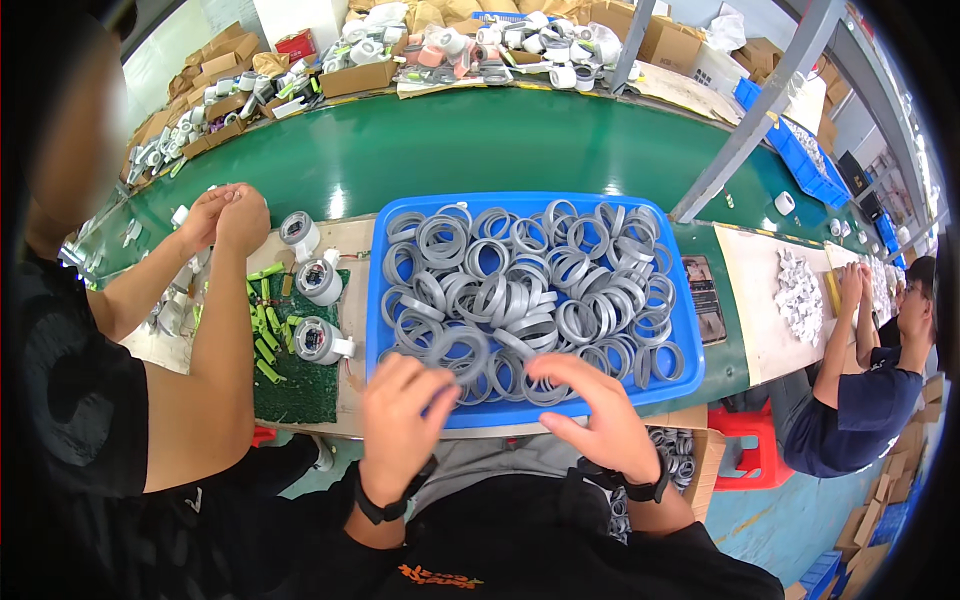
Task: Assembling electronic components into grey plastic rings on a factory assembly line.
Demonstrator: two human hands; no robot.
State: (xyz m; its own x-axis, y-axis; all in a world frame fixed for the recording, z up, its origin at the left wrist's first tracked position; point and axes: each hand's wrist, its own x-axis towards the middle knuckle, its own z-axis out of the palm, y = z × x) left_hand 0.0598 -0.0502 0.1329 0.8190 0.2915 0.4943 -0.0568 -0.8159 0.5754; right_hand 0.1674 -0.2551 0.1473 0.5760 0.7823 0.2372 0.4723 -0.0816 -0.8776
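Note:
A blue tray point(694, 350) in front of me is heaped with grey rings point(490, 258). At the tray's near edge, my left hand point(400, 415) has its fingers curled, and a motion-blurred grey ring point(460, 353) is at its fingertips. It looks pinched there, though the blur hides the exact contact. My right hand point(600, 412) is over the tray's near edge, thumb and forefinger spread apart with nothing gripped. Rings in the tray lie just beyond and between those fingers.
White round-headed devices point(318, 340) stand left of the tray beside lime-green parts point(265, 335) on a green mat. A co-worker's hands point(232, 215) are at the left; another person point(860, 400) sits at right. Beyond runs a green belt point(400, 140). A metal post point(760, 110) rises behind the tray's right corner.

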